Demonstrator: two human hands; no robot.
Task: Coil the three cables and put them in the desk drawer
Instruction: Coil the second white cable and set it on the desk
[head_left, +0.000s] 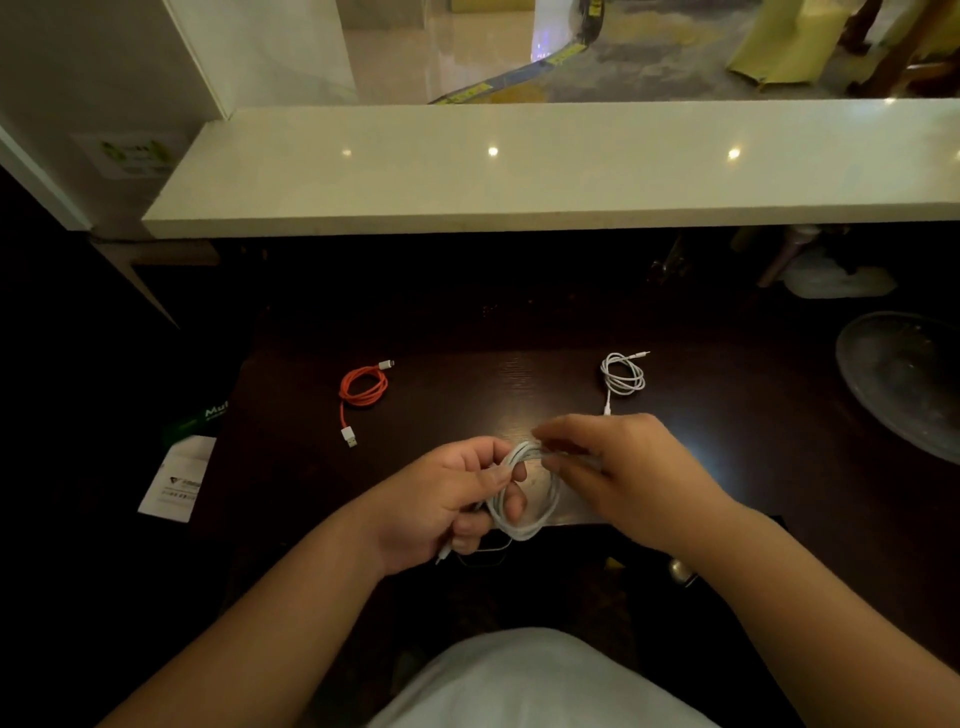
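A thick white cable (535, 512) is wound into several loops above the near edge of the dark desk (493, 384). My left hand (452, 499) grips the loops on their left side, fingers through the coil. My right hand (618, 467) pinches the same cable at the coil's top right. A coiled orange cable (363, 387) lies on the desk at the far left, its white plug trailing toward me. A thin white cable (622, 375), also coiled, lies at the far right. No drawer front is clearly visible in the dark below the desk edge.
A pale stone ledge (519, 171) runs across behind the desk. A glass bowl (904, 379) sits at the right. A white paper packet (179, 478) and a green bag (200, 418) lie at the left. A small metal knob (680, 571) shows below the desk edge.
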